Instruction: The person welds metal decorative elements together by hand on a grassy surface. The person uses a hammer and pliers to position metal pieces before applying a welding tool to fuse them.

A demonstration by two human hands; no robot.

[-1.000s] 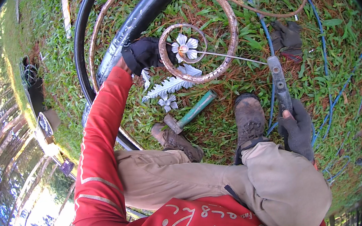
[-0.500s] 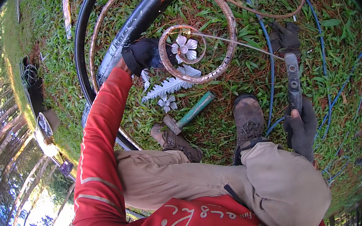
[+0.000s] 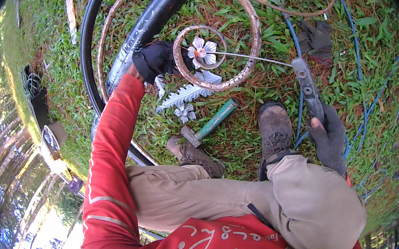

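My left hand (image 3: 155, 60) in a black glove is closed at the rusty metal scroll (image 3: 207, 88); its fingertips and what they hold are hidden. A silver flower (image 3: 198, 46) sits inside the inner curl. My right hand (image 3: 327, 137), grey-gloved with thumb exposed, grips a worn electrode holder (image 3: 307, 82). Its thin rod (image 3: 263, 58) reaches to the flower’s middle, where an orange glow shows. Below the scroll lie silver leaves (image 3: 188, 93), a second small flower (image 3: 183, 112) and a green-handled hammer (image 3: 216, 118).
Black pipes (image 3: 153, 19) curve across the grass behind my left hand. Blue cables (image 3: 359, 67) run along the right. A dark glove (image 3: 313, 37) lies above the holder. My boots (image 3: 275, 130) rest near the hammer. Trees and a dark container (image 3: 36, 98) are at the left.
Since half a second ago my right hand and holder have moved left, and the rod’s tip has dropped from the curl’s upper edge onto the flower’s middle. My left hand is nearly unchanged.
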